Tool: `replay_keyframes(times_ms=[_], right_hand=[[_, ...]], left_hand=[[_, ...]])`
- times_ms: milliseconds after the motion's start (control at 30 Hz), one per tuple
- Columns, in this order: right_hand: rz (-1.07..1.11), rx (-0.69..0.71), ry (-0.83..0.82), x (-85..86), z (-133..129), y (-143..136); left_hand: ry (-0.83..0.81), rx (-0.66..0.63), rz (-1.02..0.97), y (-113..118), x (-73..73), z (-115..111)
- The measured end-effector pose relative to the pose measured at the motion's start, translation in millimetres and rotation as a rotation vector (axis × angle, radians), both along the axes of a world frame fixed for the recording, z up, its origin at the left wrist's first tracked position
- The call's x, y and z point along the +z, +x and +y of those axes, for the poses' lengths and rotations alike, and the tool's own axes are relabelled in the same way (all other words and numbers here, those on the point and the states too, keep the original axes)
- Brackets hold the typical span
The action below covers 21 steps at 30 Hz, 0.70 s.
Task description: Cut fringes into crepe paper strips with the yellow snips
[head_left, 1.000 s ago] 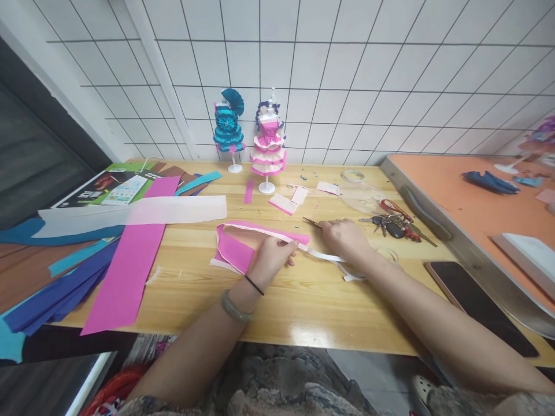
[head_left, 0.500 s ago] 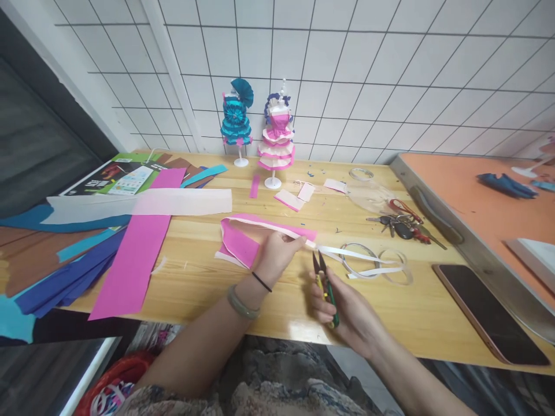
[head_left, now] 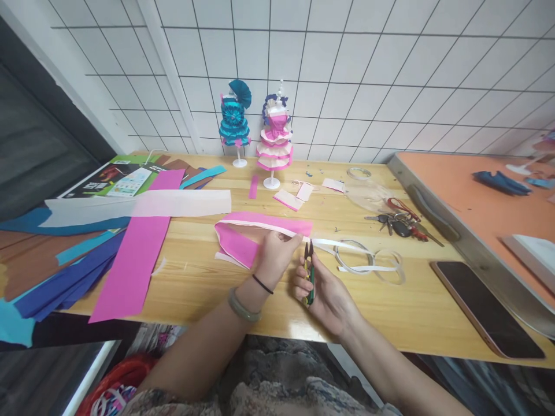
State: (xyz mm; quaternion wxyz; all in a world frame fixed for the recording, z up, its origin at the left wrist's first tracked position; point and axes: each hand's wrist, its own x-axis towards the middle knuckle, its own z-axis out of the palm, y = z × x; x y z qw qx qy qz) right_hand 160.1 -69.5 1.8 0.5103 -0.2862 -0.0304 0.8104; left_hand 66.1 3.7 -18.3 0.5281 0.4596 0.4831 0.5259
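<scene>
My left hand (head_left: pixel 277 254) pinches the end of a long pink strip (head_left: pixel 238 241) with a white edge, which loops back to the left on the table. From that end a narrow white tape (head_left: pixel 342 245) runs right toward clear rings (head_left: pixel 354 256). In my right hand (head_left: pixel 323 289) are small thread snips (head_left: pixel 309 274) with dark blades and yellow and green handles. The blades point up, slightly apart, at the white tape just right of my left fingertips. Whether they touch the tape is too small to tell.
Two miniature dress stands (head_left: pixel 235 121) (head_left: pixel 274 144) stand at the back. Coloured paper strips (head_left: pixel 139 260) lie left. Keys (head_left: pixel 401 225), a phone (head_left: pixel 485 306) and an orange-topped surface (head_left: pixel 468 214) are on the right. A red basket (head_left: pixel 108 375) sits below the table's edge.
My right hand has moved left and up with the snips, bringing their blades to the white tape beside my left fingertips. The tape and rings have shifted slightly left in view.
</scene>
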Motion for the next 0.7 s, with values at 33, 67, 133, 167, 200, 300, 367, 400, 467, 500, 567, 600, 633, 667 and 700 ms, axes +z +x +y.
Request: replay_keyframes(times_ms=[33,67,133,167,200,300,367,400,467,500,567,600,633,667,700], right_hand=[[0.006,0.012,-0.004,-0.9,-0.4,-0.3],[0.011,0.024,-0.009,-1.8,-1.3,-0.7],[0.018,0.044,-0.017,-3.6,-3.4,-1.8],[0.021,0.048,-0.017,-4.3,-4.0,-2.5],[0.024,0.047,-0.014,-4.8,-4.2,-3.2],[0.021,0.022,0.012,-4.5,-1.4,-4.9],[0.019,0.011,0.03,-3.3,2.5,-5.3],[0.019,0.009,0.039,-2.6,4.6,-5.3],[0.018,0.01,0.05,-1.2,8.4,-5.1],[0.016,0.011,0.054,-0.7,10.0,-5.0],[0.011,0.012,0.058,-0.6,12.4,-4.7],[0.009,0.013,0.06,-0.9,13.4,-4.6],[0.008,0.013,0.063,-1.7,14.3,-4.3],[0.008,0.014,0.067,-2.7,15.2,-4.1],[0.01,0.017,0.071,-3.8,16.1,-3.9]], left_hand=[[0.012,0.001,-0.012,-0.2,-0.7,0.7],[0.021,0.0,-0.024,-0.3,-1.2,1.6],[0.021,-0.009,-0.047,-0.6,-1.9,3.0],[0.012,-0.013,-0.055,-0.7,-2.2,3.5],[0.0,-0.013,-0.059,-0.8,-2.5,3.8],[-0.015,0.002,-0.076,-0.9,-3.3,3.7],[-0.012,0.001,-0.088,-0.9,-3.7,3.3],[-0.008,-0.006,-0.091,-1.0,-3.8,3.2],[-0.005,-0.015,-0.093,-1.0,-3.7,2.9],[-0.002,-0.015,-0.093,-0.9,-3.4,2.7],[0.007,-0.009,-0.099,-0.7,-2.7,2.2],[0.007,-0.006,-0.104,-0.6,-2.2,1.9],[0.004,-0.005,-0.109,-0.4,-1.8,1.6],[0.0,-0.003,-0.113,-0.3,-1.3,1.2],[-0.005,-0.003,-0.115,-0.2,-0.9,1.0]])
